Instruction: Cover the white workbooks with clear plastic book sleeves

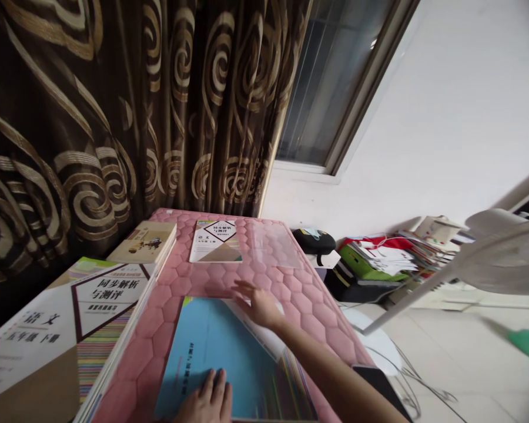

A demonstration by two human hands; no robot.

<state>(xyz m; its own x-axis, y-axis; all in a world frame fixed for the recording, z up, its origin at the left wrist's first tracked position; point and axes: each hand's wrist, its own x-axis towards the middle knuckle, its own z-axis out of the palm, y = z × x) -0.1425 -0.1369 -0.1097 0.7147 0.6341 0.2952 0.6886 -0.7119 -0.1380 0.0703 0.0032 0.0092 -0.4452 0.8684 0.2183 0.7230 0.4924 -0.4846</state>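
Note:
A blue-covered book (pixel 229 358) lies on the pink quilted table (pixel 300 294) right in front of me. My left hand (pixel 207 402) rests flat on its near edge, fingers stretched out and together. My right hand (pixel 258 305) lies open on the book's far right corner, fingers spread over a clear plastic cover (pixel 264 338) that sits partly over the book. Neither hand grips anything.
A stack of workbooks (pixel 66 335) sits at my left with a yellow book (pixel 145 242) behind it. Another workbook (pixel 216 241) and a clear plastic sleeve (pixel 275 244) lie at the far end. A patterned curtain (pixel 114 117) hangs behind. A white fan (pixel 494 258) and piled papers (pixel 392 252) stand at right.

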